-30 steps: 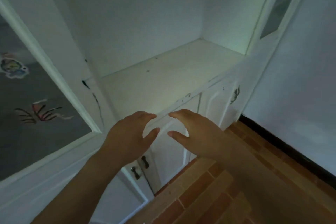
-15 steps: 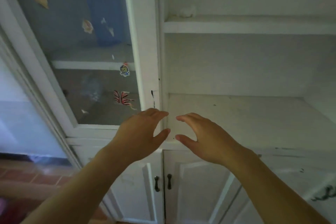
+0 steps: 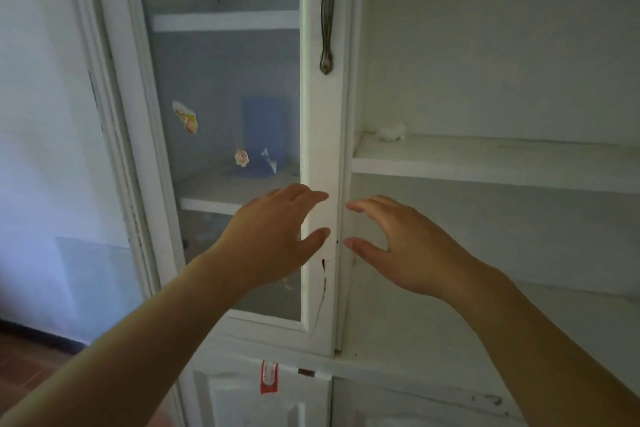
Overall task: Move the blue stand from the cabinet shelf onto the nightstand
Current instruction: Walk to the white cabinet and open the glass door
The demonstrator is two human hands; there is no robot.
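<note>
A: Starting at the left, what stands behind the glass?

B: The glass door (image 3: 221,135) is shut, with a few stickers on the pane. Behind it the blue stand (image 3: 264,135) sits upright on a cabinet shelf (image 3: 207,196), dim through the glass.

A: And the hands?

B: The left hand (image 3: 273,236) is raised in front of the lower part of that door, palm turned away, fingers spread and loosely curved, thumb pointing right. It holds nothing. The blue stand lies above it and a little to the left, on the far side of the pane, so the two are apart.

A: Further right?

B: The white door frame (image 3: 320,149) runs up between the hands, with a dark metal handle (image 3: 328,7) near its top. The left fingertips overlap the frame; whether they touch it, I cannot tell.

A: The other hand?

B: The right hand (image 3: 408,246) hovers just right of the frame, before the open compartment, fingers open and curved toward the left hand, empty. The stand is up and well to its left, behind the door. On the open shelf (image 3: 485,159) above it lies a small white crumpled lump (image 3: 392,132).
</note>
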